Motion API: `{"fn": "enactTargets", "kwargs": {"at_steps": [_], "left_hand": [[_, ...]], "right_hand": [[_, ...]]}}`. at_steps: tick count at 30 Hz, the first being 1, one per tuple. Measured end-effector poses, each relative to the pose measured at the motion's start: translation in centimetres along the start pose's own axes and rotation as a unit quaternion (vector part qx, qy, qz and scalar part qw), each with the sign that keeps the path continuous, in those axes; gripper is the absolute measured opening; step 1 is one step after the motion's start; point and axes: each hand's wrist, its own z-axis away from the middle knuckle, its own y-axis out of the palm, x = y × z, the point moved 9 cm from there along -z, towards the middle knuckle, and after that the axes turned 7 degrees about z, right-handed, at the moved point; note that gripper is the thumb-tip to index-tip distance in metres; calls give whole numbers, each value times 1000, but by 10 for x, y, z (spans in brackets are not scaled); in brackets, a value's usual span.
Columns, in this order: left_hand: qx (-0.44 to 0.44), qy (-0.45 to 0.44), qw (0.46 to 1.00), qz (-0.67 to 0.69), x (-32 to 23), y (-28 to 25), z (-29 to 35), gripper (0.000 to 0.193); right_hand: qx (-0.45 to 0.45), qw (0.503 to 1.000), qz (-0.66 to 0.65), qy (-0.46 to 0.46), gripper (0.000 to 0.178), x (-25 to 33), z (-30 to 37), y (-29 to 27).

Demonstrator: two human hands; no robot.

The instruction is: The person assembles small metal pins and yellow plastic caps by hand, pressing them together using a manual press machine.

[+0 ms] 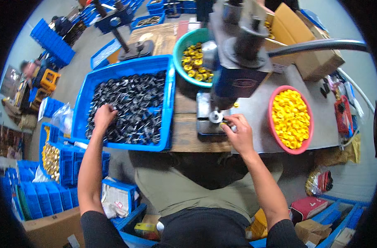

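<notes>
My left hand (104, 117) is over the left part of a blue tray (170, 95) heaped with small black parts (132, 105) that have shiny metal pins. Its fingers are pinched together, and what they hold, if anything, is hidden. At the base of a bench press (242, 78), my right hand (240, 134) has thumb and fingers closed on a small piece, too covered to name. Beside those fingertips, a round whitish part (215, 117) sits on the press base, under the ram. A loose yellow cap (236, 105) lies just behind.
A pink bowl (272, 128) of yellow caps stands right of the press. Behind it, a green basin (178, 53) holds yellow-and-dark pieces. A cardboard box (316, 62) and a thick grey hose (316, 46) are at the back right. Blue crates (52, 198) stack at lower left.
</notes>
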Motion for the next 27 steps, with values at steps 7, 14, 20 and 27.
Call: {"fn": "enactTargets", "kwargs": {"at_steps": [7, 14, 20, 27], "left_hand": [[-13, 7, 1000, 20, -4, -13, 17, 20], [-30, 77, 994, -65, -28, -21, 21, 17], [-139, 116, 976, 118, -60, -71, 28, 17], [131, 117, 838, 516, -244, -1, 118, 16]], "right_hand": [[5, 992, 96, -77, 24, 14, 16, 2], [29, 995, 77, -57, 26, 7, 24, 2], [1, 1000, -3, 8, 21, 2, 19, -9], [-11, 997, -47, -66, 20, 26, -21, 11]]}}
